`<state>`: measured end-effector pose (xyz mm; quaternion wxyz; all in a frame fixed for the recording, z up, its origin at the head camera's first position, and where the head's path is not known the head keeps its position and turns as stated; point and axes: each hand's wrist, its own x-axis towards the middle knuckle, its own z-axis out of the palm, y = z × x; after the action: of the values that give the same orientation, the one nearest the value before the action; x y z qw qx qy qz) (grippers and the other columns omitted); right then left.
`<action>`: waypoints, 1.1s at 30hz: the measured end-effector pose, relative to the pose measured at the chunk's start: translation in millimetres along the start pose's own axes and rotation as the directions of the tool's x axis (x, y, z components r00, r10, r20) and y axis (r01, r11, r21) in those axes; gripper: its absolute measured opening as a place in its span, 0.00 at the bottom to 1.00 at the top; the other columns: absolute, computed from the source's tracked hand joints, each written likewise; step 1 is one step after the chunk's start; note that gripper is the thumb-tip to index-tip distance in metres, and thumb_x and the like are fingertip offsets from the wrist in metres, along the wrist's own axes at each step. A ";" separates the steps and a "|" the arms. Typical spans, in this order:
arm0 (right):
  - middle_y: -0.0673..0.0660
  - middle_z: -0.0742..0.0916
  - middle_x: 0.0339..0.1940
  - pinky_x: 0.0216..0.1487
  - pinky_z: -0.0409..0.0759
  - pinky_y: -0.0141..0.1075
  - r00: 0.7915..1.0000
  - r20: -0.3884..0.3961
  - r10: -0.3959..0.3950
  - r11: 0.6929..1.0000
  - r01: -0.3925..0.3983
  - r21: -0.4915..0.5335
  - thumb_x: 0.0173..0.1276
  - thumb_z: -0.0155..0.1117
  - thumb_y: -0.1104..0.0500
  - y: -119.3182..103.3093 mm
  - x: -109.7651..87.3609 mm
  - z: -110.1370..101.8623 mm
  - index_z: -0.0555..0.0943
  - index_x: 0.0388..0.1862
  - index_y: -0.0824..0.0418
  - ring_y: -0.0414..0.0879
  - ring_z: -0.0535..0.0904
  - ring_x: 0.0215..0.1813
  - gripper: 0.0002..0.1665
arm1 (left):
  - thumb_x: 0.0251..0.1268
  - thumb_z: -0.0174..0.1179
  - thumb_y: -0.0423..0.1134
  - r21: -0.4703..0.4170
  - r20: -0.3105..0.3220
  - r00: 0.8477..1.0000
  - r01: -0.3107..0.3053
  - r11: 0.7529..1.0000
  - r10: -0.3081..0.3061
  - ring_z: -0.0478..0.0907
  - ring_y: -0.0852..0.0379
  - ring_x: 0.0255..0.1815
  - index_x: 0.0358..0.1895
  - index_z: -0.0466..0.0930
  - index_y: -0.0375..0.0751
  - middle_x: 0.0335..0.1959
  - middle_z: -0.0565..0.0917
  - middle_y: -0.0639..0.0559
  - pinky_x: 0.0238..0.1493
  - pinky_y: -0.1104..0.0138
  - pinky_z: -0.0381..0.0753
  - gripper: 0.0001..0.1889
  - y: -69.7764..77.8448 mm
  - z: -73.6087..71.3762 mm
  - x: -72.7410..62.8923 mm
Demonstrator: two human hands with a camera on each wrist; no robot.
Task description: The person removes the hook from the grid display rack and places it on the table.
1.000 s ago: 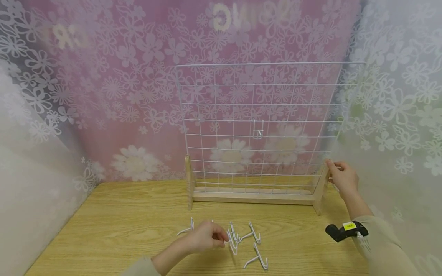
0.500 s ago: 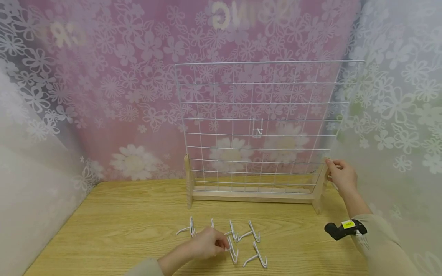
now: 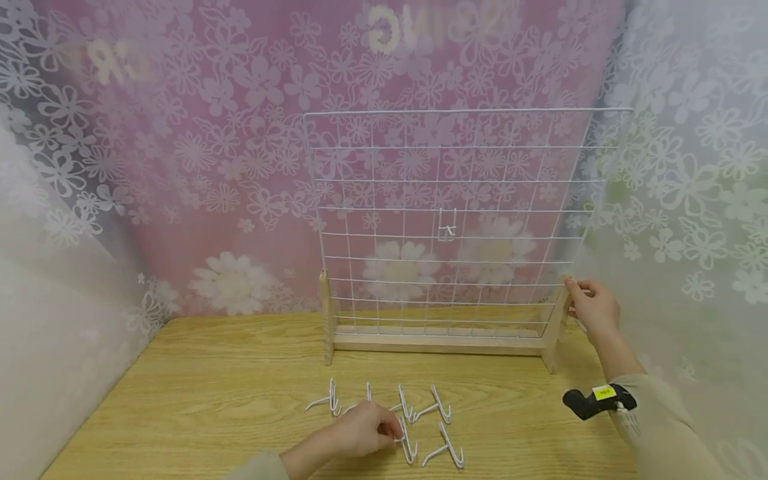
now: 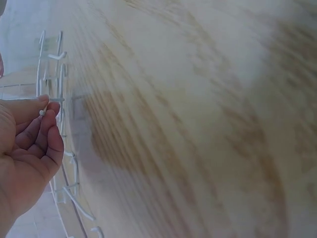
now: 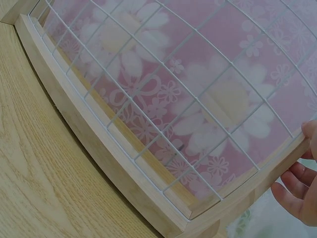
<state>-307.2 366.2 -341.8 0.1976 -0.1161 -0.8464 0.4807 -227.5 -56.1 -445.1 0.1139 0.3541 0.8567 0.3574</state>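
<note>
Between thumb and fingertips, my left hand [image 3: 366, 430] pinches the prong of a white wire hook [image 3: 409, 448] low over the table. In the left wrist view the white prong tip [image 4: 42, 113] sticks out between the fingers. Another white hook [image 3: 445, 447] lies just right of it. Behind them is a row of several similar hooks [image 3: 441, 405], one partly hidden by the left hand. My right hand [image 3: 596, 308] grips the right upright of a wooden stand [image 3: 438, 344], thumb at its top. The stand holds a white wire grid [image 3: 468, 110] upright. One hook [image 3: 447, 232] hangs mid-grid.
The wood-grain table [image 3: 228, 387] runs back to a pink flowered curtain [image 3: 240, 200]. A pale flowered sheet [image 3: 690, 220] stands close beside the right hand. A black device with a yellow label [image 3: 600, 400] is strapped on the right forearm.
My left hand has moved slightly nearer and to the right, bringing its hook out from the back row to beside the front hook. The right hand keeps its grip on the stand.
</note>
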 end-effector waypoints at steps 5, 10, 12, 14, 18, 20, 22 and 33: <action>0.72 0.74 0.54 0.36 0.80 0.31 1.000 0.000 0.005 1.000 -0.005 0.000 0.70 0.44 0.38 0.9 0.6 0.6 0.66 0.60 0.73 0.37 0.73 0.35 0.40 | 0.51 0.66 0.29 0.017 -0.013 1.000 0.011 1.000 -0.010 0.70 0.73 0.23 0.28 0.83 0.44 0.21 0.77 0.66 0.27 0.77 0.72 0.05 -1.9 2.7 -0.4; 0.71 0.74 0.53 0.35 0.80 0.30 1.000 -0.012 0.001 1.000 -0.001 0.012 0.70 0.45 0.39 0.7 0.5 0.8 0.66 0.60 0.73 0.32 0.71 0.33 0.39 | 0.51 0.67 0.30 0.032 -0.023 0.999 0.025 0.999 -0.024 0.70 0.73 0.24 0.28 0.83 0.45 0.21 0.76 0.66 0.28 0.77 0.72 0.05 -3.5 3.9 -0.4; 0.71 0.73 0.53 0.34 0.80 0.29 1.000 -0.015 0.000 1.000 0.000 0.017 0.70 0.45 0.39 0.3 0.4 0.7 0.66 0.60 0.73 0.32 0.71 0.32 0.39 | 0.51 0.67 0.31 0.033 -0.023 0.999 0.025 0.999 -0.025 0.70 0.73 0.24 0.28 0.83 0.45 0.21 0.76 0.66 0.28 0.77 0.72 0.05 -3.8 3.8 -0.2; 0.71 0.73 0.53 0.34 0.80 0.29 1.000 -0.016 0.000 1.000 0.000 0.017 0.70 0.45 0.39 0.1 0.3 0.7 0.66 0.60 0.74 0.32 0.71 0.33 0.39 | 0.51 0.67 0.30 0.026 -0.021 0.999 0.024 0.999 -0.024 0.70 0.73 0.23 0.28 0.82 0.45 0.21 0.76 0.66 0.27 0.77 0.72 0.05 -3.9 3.6 -0.4; 0.71 0.73 0.54 0.34 0.80 0.29 1.000 -0.012 0.001 1.000 -0.001 0.020 0.70 0.45 0.39 0.7 0.4 0.9 0.66 0.60 0.74 0.32 0.71 0.33 0.39 | 0.51 0.67 0.30 0.000 -0.011 1.000 0.027 1.000 -0.027 0.70 0.73 0.21 0.28 0.82 0.44 0.20 0.75 0.66 0.26 0.77 0.72 0.05 -4.2 3.8 -1.3; 0.71 0.73 0.54 0.33 0.80 0.28 1.000 -0.012 -0.001 1.000 0.001 0.020 0.70 0.45 0.39 1.1 0.5 0.8 0.66 0.60 0.74 0.32 0.71 0.33 0.39 | 0.51 0.67 0.30 -0.008 -0.008 0.999 0.031 0.999 -0.031 0.70 0.72 0.20 0.28 0.82 0.43 0.19 0.75 0.66 0.25 0.77 0.72 0.05 -4.5 4.2 -1.8; 0.71 0.73 0.54 0.33 0.80 0.28 1.000 -0.013 -0.005 1.000 0.005 0.020 0.70 0.45 0.39 1.5 0.6 0.8 0.66 0.60 0.74 0.31 0.71 0.32 0.39 | 0.51 0.67 0.30 -0.002 -0.011 0.999 0.032 0.999 -0.032 0.69 0.73 0.20 0.27 0.82 0.43 0.19 0.75 0.67 0.24 0.77 0.72 0.04 -4.7 4.6 -2.0; 0.71 0.73 0.53 0.34 0.80 0.29 1.000 -0.014 -0.002 1.000 0.002 0.018 0.70 0.45 0.39 1.4 0.9 0.9 0.66 0.60 0.74 0.32 0.71 0.33 0.39 | 0.52 0.67 0.32 0.029 -0.028 0.999 0.016 0.999 -0.016 0.70 0.74 0.23 0.26 0.82 0.45 0.21 0.77 0.67 0.28 0.77 0.72 0.04 -5.3 4.7 -2.2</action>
<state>-308.3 366.5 -343.2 0.2052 -0.1168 -0.8407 0.4873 -226.6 -57.8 -452.3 0.0997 0.3438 0.8662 0.3487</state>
